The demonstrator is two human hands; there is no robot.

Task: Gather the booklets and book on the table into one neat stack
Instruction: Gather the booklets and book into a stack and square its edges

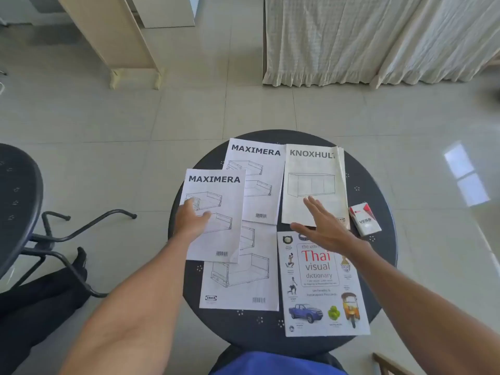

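Note:
On the round dark table [378, 269] lie three white booklets, a cream one and a book. My left hand [190, 220] grips the left edge of a MAXIMERA booklet [220, 234], which overlaps two others. A second MAXIMERA booklet [259, 171] lies behind it. An IKEA booklet [243, 282] lies nearer me. The cream KNOXHULT booklet [311, 169] is at the back right. Below it lies the Thai visual dictionary [322, 296]. My right hand [324, 226] is open with fingers spread, over the KNOXHULT booklet's lower edge and the dictionary's top.
A small red-and-white VESS box [365, 220] lies at the table's right edge. A dark chair [16, 198] with metal legs stands to the left, with a dark-clad leg [54, 293] under it. Tiled floor surrounds the table; curtains [351, 36] hang behind it.

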